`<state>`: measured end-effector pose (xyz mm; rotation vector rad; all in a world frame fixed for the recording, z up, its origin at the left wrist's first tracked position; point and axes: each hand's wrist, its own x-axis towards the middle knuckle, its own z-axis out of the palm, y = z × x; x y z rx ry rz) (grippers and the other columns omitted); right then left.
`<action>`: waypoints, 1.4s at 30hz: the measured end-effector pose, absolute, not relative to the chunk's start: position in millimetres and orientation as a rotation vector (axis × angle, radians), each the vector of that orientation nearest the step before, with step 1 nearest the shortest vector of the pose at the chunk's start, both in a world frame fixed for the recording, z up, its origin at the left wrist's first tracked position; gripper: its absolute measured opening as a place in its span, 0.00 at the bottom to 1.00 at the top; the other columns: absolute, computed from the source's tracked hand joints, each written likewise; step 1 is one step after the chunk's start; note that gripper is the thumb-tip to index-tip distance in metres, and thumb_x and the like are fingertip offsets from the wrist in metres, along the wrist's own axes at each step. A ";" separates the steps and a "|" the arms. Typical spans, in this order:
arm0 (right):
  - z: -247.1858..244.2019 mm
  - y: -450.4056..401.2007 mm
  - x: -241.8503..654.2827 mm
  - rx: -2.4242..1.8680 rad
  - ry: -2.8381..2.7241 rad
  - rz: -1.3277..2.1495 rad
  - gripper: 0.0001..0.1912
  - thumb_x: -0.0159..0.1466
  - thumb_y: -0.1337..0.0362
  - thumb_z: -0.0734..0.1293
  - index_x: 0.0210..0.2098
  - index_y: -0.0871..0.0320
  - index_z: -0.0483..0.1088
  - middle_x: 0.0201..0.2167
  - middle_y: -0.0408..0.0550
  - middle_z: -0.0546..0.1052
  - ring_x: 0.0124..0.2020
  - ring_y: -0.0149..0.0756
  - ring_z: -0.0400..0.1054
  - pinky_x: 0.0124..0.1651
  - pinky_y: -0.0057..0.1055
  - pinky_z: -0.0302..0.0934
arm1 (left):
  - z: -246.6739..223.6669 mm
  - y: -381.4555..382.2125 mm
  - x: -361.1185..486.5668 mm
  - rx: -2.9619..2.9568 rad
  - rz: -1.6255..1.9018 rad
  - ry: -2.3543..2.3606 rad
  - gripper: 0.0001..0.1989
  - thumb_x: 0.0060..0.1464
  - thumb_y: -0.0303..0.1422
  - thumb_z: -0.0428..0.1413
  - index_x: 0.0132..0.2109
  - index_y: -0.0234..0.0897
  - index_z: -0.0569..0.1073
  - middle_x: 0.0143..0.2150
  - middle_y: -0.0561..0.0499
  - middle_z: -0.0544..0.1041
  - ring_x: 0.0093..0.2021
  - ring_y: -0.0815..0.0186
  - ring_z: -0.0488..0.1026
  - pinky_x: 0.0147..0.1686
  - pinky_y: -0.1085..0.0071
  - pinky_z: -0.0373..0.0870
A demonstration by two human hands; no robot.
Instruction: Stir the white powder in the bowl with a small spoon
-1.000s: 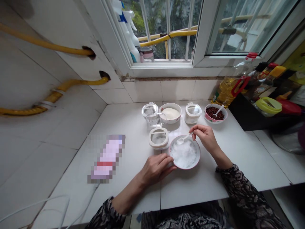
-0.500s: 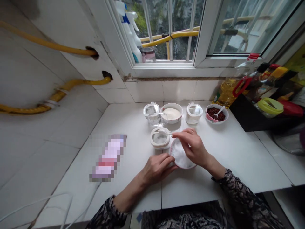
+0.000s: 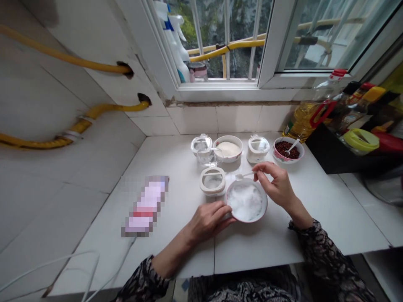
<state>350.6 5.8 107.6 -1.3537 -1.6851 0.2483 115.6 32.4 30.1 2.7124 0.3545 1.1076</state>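
My right hand [image 3: 274, 184] pinches the handle of a small white spoon [image 3: 244, 175], whose bowl is over the far rim of a bowl of white granules [image 3: 247, 201]. At that bowl's left edge, my left hand [image 3: 210, 219] grips the rim between thumb and fingers. An open clear jar with a white rim [image 3: 213, 181] stands just left of the bowl. Behind are another open jar [image 3: 202, 145], a bowl of off-white powder [image 3: 228, 149], a lidded-looking jar [image 3: 257, 148] and a bowl of dark red bits [image 3: 288, 150] with a white spoon in it.
A pixelated phone-like object [image 3: 146, 205] with a white cable [image 3: 126, 256] lies at the left. An oil bottle [image 3: 304, 119] and a black box [image 3: 325, 149] of condiment bottles stand at the back right, below the window.
My right hand has moved right with the spoon, from over the left jar to the bowl's far rim. More of the white granules now show. My left hand keeps its hold.
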 end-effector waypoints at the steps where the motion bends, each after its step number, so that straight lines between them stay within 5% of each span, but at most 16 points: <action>1: 106.8 6.3 354.5 -1.380 -1.677 0.268 0.08 0.63 0.69 0.61 0.33 0.55 0.72 0.25 0.44 0.76 0.30 0.37 0.69 0.40 0.36 0.62 | 29.9 32.5 115.5 2.711 1.107 0.354 0.07 0.65 0.34 0.52 0.44 0.33 0.68 0.31 0.49 0.75 0.28 0.69 0.72 0.26 0.75 0.70; 15: 91.6 8.6 353.1 -1.382 -1.956 0.203 0.11 0.60 0.72 0.57 0.28 0.57 0.69 0.23 0.44 0.74 0.26 0.34 0.64 0.43 0.36 0.59 | 33.5 31.9 115.5 2.698 1.107 0.349 0.07 0.65 0.34 0.52 0.44 0.33 0.68 0.31 0.49 0.75 0.28 0.69 0.72 0.26 0.75 0.71; 21: 93.0 9.9 354.1 -1.495 -1.683 0.394 0.10 0.59 0.69 0.58 0.26 0.56 0.69 0.23 0.44 0.75 0.30 0.36 0.67 0.40 0.34 0.58 | 32.7 32.0 115.3 2.702 1.108 0.349 0.07 0.66 0.34 0.52 0.44 0.33 0.68 0.32 0.49 0.75 0.28 0.69 0.72 0.26 0.75 0.71; 27: 93.2 14.4 360.2 -1.484 -1.312 0.758 0.08 0.55 0.65 0.60 0.25 0.57 0.69 0.15 0.39 0.67 0.20 0.31 0.60 0.29 0.30 0.55 | 31.3 32.3 115.4 2.712 1.113 0.354 0.07 0.65 0.34 0.52 0.44 0.33 0.68 0.31 0.49 0.75 0.28 0.69 0.72 0.26 0.75 0.71; 33: 91.4 19.2 360.4 -1.334 -1.114 0.908 0.06 0.55 0.64 0.63 0.25 0.58 0.70 0.14 0.38 0.68 0.19 0.30 0.62 0.31 0.30 0.59 | 29.6 32.8 115.4 2.702 1.128 0.340 0.07 0.65 0.34 0.53 0.44 0.33 0.68 0.32 0.49 0.75 0.29 0.69 0.73 0.27 0.75 0.71; 38: 95.1 10.4 334.7 -1.232 -1.242 0.772 0.06 0.64 0.62 0.62 0.36 0.57 0.69 0.23 0.43 0.77 0.28 0.34 0.72 0.38 0.33 0.64 | 29.7 32.3 115.7 2.703 1.129 0.356 0.07 0.65 0.34 0.53 0.44 0.34 0.68 0.32 0.49 0.75 0.28 0.69 0.73 0.27 0.75 0.71; 42: 90.2 6.5 313.6 -1.173 -1.711 0.303 0.08 0.67 0.69 0.60 0.42 0.57 0.69 0.33 0.48 0.80 0.37 0.37 0.73 0.46 0.37 0.63 | 30.4 32.1 115.8 2.703 1.139 0.347 0.07 0.65 0.33 0.53 0.44 0.33 0.68 0.31 0.49 0.75 0.28 0.69 0.73 0.26 0.75 0.70</action>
